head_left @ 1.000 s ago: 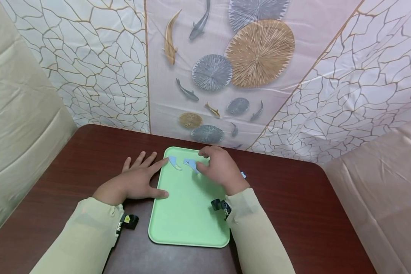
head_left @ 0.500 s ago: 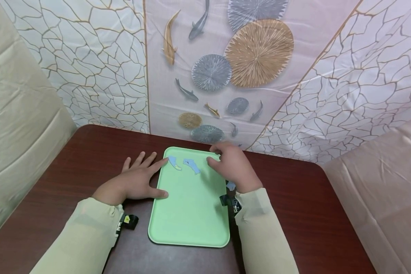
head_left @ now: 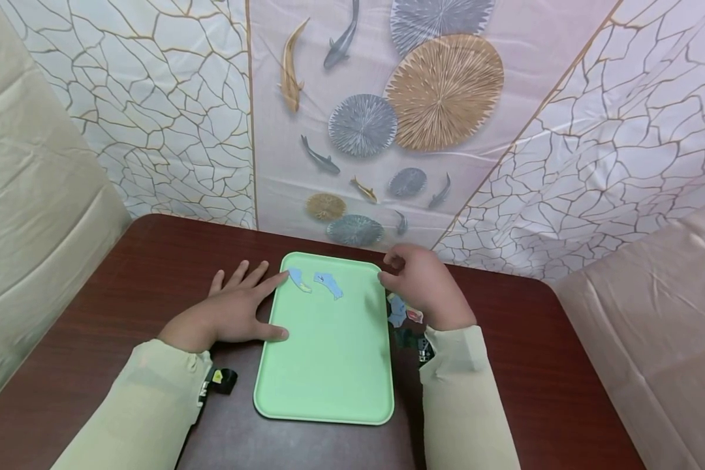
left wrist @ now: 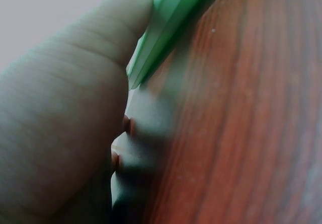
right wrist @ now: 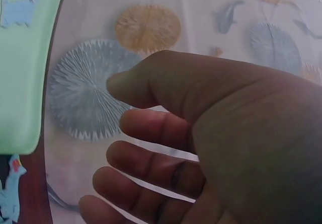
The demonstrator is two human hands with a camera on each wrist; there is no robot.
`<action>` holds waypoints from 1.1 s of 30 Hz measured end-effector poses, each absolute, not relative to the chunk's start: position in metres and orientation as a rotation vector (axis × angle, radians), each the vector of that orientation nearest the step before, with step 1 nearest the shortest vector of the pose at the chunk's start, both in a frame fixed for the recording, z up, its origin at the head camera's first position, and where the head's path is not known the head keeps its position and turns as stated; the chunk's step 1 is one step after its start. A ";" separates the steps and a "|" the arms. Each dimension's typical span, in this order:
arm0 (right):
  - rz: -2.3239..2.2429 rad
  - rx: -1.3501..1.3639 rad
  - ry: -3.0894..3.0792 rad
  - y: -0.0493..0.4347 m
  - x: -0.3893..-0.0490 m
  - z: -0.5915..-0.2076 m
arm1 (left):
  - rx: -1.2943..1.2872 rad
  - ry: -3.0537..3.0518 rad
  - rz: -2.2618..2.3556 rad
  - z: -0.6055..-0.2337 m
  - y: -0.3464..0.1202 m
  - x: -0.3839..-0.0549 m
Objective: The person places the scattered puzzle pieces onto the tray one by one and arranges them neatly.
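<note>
A: Left hand [head_left: 230, 312]?
B: Flat, palm down, fingers spread and straight, thumb out.
A: Right hand [head_left: 424, 286]?
B: Raised, fingers [right wrist: 151, 158] loosely curled, holding nothing. Both forearms sleeved.

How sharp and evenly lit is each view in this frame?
Head view: sharp, evenly lit, soft shadows by the tray. Left wrist view: left hand fills the frame, blurred and dim; table grain soft. Right wrist view: right hand dark and blurred, backdrop brighter.

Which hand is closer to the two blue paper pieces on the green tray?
Left. The left hand lies flat with its forefinger tip touching the nearest of the blue paper pieces; the right hand hovers off the tray's right edge.
</note>
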State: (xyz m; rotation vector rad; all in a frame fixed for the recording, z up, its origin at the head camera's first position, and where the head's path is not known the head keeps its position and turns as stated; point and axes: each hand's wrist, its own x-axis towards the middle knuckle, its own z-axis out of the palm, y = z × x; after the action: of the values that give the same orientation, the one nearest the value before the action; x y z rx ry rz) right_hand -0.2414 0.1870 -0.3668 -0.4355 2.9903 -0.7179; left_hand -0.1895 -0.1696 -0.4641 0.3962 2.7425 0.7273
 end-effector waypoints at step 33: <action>-0.574 -0.136 2.665 0.212 -0.242 -0.370 | 0.391 2.757 0.707 -0.466 -0.169 -0.190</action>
State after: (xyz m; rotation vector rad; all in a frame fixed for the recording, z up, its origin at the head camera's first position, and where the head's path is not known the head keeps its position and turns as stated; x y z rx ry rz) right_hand -0.2415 0.2122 -0.3699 -0.1361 2.6650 -0.5738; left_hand -0.1902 -0.1695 -0.4663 0.3906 2.7568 0.7067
